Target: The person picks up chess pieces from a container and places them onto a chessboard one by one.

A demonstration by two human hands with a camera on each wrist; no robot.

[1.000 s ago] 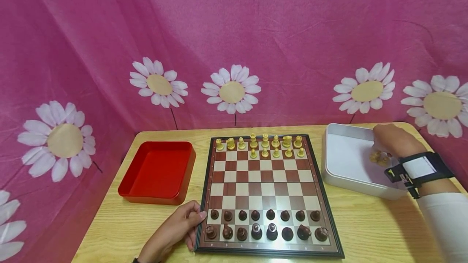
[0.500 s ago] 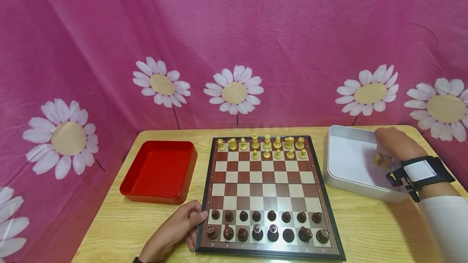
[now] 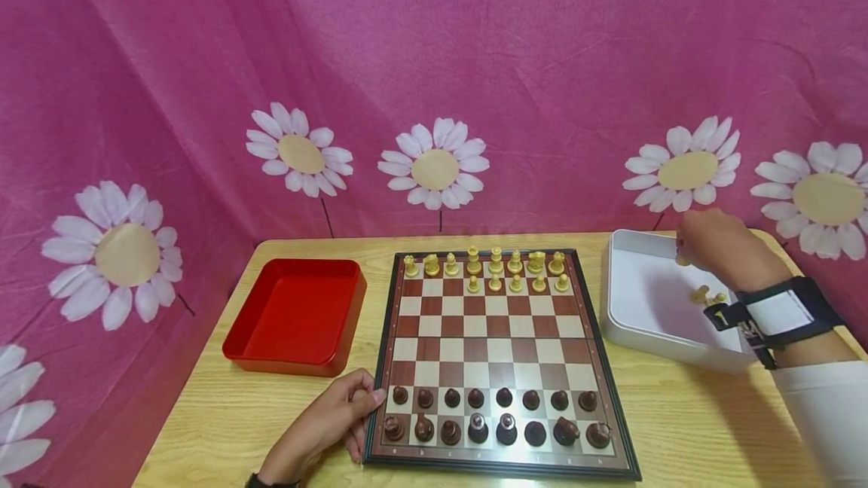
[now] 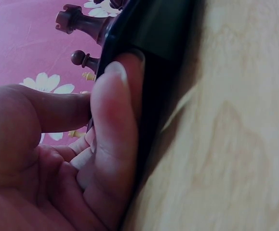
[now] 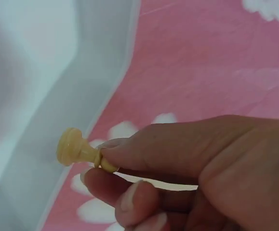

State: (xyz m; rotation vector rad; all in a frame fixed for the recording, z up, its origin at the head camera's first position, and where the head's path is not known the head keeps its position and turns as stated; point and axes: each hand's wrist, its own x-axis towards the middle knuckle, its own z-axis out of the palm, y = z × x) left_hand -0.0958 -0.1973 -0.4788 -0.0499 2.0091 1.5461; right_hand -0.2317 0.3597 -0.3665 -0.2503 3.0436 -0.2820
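Note:
A pale yellow pawn (image 5: 73, 147) is pinched by its head between the thumb and fingers of my right hand (image 3: 725, 251), above the white box (image 3: 667, 345). Under that hand, a few loose yellow pieces (image 3: 707, 296) lie in the box. My left hand (image 3: 332, 420) grips the left edge of the chessboard (image 3: 481, 352) near its front corner; the left wrist view shows fingertips (image 4: 112, 96) against the dark frame. Dark pieces (image 3: 478, 429) fill the two near rows. Yellow pieces (image 3: 496, 260) fill the far row, with several yellow pawns (image 3: 516, 285) in front, toward the right.
A red box (image 3: 291, 315) stands on the wooden table (image 3: 203, 413), left of the board. Behind the table hangs a pink cloth (image 3: 556, 81) printed with large white daisies.
My right hand has risen from inside the white box and shifted slightly left, bringing up a pawn and uncovering the loose pieces below. The left hand stays on the board's edge.

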